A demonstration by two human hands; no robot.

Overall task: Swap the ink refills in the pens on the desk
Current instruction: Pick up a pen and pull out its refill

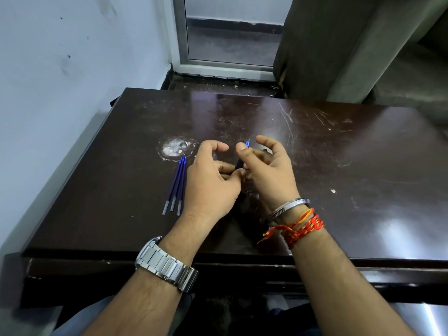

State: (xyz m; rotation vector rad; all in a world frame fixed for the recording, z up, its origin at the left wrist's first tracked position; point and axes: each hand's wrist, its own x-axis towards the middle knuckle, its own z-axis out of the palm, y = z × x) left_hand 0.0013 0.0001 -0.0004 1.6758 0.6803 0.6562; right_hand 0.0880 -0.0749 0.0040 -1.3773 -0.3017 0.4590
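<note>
Blue-tipped pen [238, 164] is being held up over the desk [339, 166].
Left grip [211, 180] and right grip [269, 173] are pinching its dark barrel; three blue refills [175, 185] are lying on the desk just left.

The desk [339, 166] is dark wood-look board, glossy enough to mirror the light, yet scratched and rubbed dull in one pale patch. The refills [175, 185] are clear blue plastic. The watch [167, 264] is brushed metal, the bangle [288, 207] polished metal, and the wrist threads [300, 227] cloth. The pen [239, 163], mostly hidden, may be dark plastic.
</note>
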